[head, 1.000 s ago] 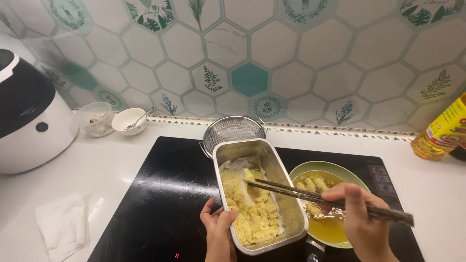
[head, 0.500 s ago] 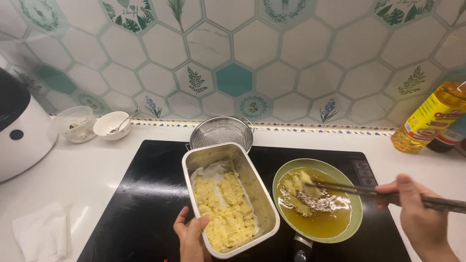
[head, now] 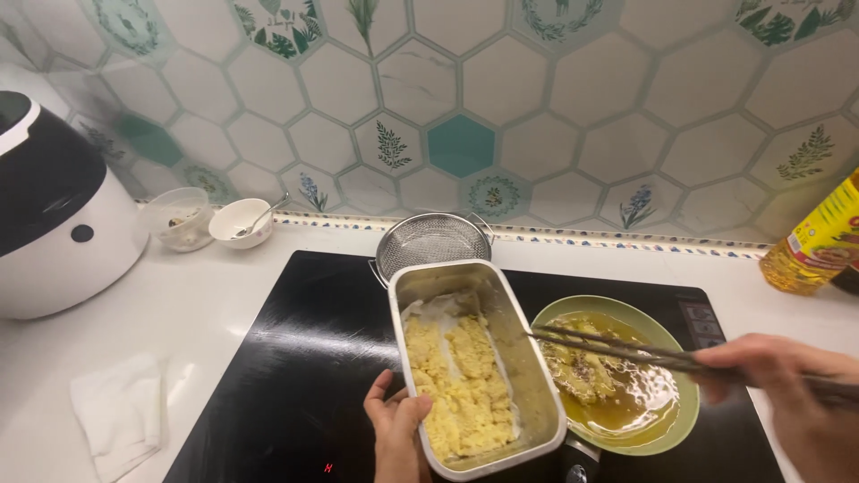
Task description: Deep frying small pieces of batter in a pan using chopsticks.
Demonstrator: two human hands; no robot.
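Rectangular steel tray (head: pixel 501 304) of yellow batter sits over the black cooktop (head: pixel 304 358), the left hand (head: pixel 398 438) gripping its near corner at 6 o'clock. At 3 o'clock, the right hand (head: pixel 787 394) pinches dark chopsticks (head: pixel 617 349) over the green pan of oil (head: pixel 684 420).

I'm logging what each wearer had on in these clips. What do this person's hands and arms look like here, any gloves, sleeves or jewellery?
Both hands are bare: no gloves on the left hand or the right hand. No rings, watch or bracelet show on the parts in view. No sleeve reaches either wrist; the forearms run out of frame.
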